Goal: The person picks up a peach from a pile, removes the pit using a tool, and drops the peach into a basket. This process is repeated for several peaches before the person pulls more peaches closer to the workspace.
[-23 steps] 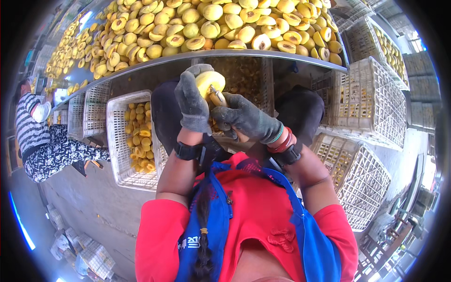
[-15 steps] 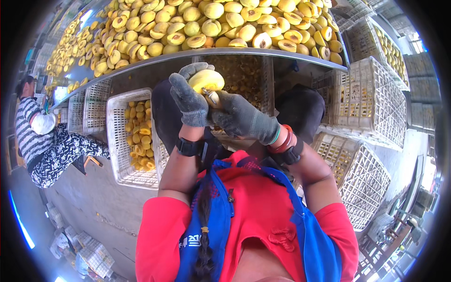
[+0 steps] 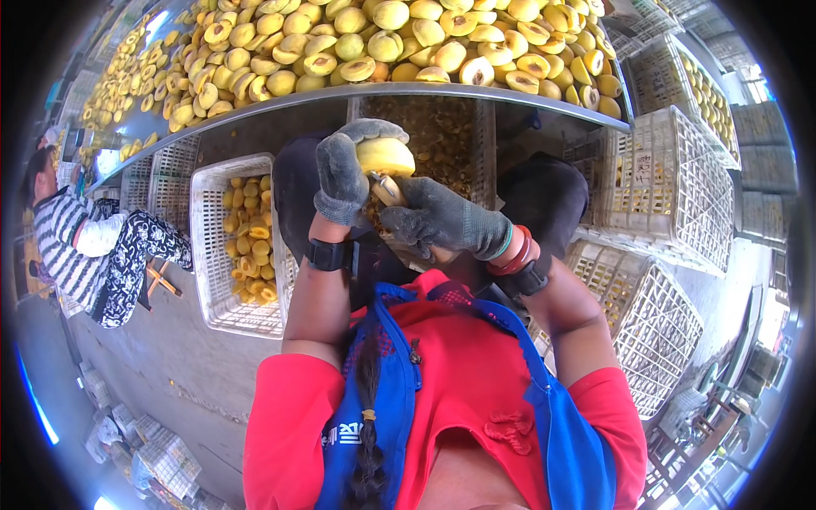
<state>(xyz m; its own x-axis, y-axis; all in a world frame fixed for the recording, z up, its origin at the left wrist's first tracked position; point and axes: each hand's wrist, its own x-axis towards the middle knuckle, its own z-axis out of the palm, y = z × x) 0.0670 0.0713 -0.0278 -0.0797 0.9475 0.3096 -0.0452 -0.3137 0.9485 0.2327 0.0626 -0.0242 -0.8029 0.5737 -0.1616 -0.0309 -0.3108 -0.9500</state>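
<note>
In a dark grey glove, my left hand is closed around a yellow peach half. My right hand, gloved alike, grips a small pitting tool with a wooden handle. Its metal tip touches the underside of the peach, or lies right beside it; the exact contact is hidden. Both hands are just below the raised metal edge of a table heaped with halved yellow peaches. Under the hands stands a crate holding brownish scraps and peach bits.
At my left knee is a white plastic crate with peach halves inside. Stacked white crates stand at the right, a tilted crate below them. A person in a striped shirt sits at the far left.
Both hands have shifted slightly; the peach has moved a little right and down and turned. The tool's handle shows more now. At the left, the other person has leaned and shifted.
</note>
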